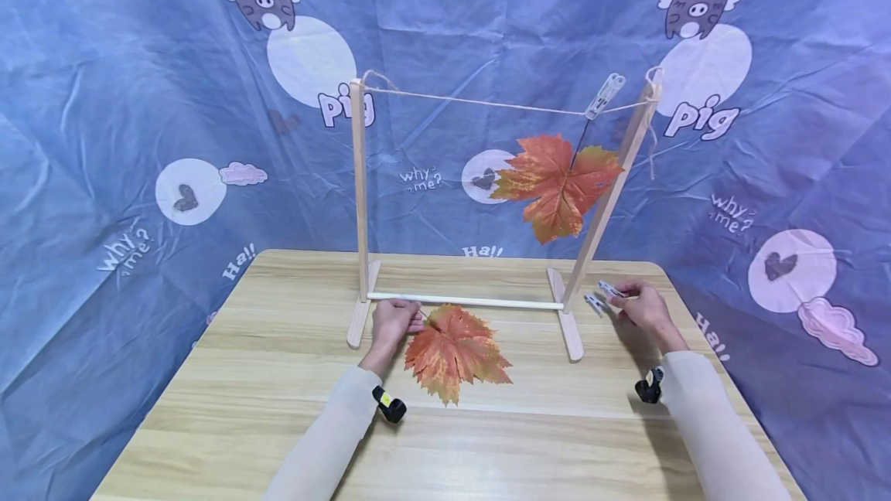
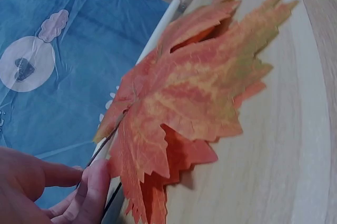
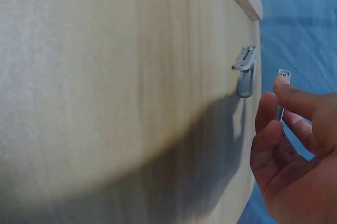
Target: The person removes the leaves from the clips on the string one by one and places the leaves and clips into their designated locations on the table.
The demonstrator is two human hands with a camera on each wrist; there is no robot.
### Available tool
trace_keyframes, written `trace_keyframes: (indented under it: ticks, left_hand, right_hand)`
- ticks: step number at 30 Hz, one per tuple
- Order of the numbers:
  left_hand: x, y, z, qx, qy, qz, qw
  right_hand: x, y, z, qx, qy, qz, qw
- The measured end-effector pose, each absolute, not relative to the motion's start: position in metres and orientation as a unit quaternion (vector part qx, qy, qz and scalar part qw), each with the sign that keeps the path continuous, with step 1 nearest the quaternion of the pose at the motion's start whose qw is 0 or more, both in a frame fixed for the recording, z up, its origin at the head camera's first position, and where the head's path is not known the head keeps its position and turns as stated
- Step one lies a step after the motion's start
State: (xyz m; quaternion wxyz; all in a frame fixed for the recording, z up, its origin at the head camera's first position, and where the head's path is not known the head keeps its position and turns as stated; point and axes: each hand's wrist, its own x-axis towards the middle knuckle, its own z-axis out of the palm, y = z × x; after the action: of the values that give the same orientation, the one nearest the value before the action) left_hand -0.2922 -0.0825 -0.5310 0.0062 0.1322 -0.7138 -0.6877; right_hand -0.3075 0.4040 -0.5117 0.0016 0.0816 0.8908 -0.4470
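My left hand (image 1: pixel 394 325) pinches the thin dark stem of an orange artificial maple leaf (image 1: pixel 455 350) between thumb and fingers. In the left wrist view the leaf (image 2: pixel 179 82) spreads away from the fingertips, close over the wood, with more red leaf showing beneath it. At the right, my right hand (image 1: pixel 646 308) pinches a small grey-white clothespin (image 1: pixel 609 289). Another clothespin (image 1: pixel 596 304) rests on the table just left of those fingers. A second maple leaf (image 1: pixel 560 184) hangs by its stem from a clothespin (image 1: pixel 605 96) clipped on the string (image 1: pixel 480 102).
A wooden frame with a left post (image 1: pixel 360 192), a right post (image 1: pixel 612 192) and a white lower bar (image 1: pixel 466 301) stands toward the back of the table (image 1: pixel 278 408). The string ties the post tops together. Behind hangs a blue printed cloth (image 1: pixel 445 29).
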Motion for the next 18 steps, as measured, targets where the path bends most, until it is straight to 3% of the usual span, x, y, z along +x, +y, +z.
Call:
trace_keyframes:
  ticks: [18]
  left_hand:
    - [-0.29,-0.088,-0.536,0.116,-0.756,-0.644,-0.004]
  right_hand:
    - [-0.3,0.4,-0.526,0.107,0.902,-0.419,0.001]
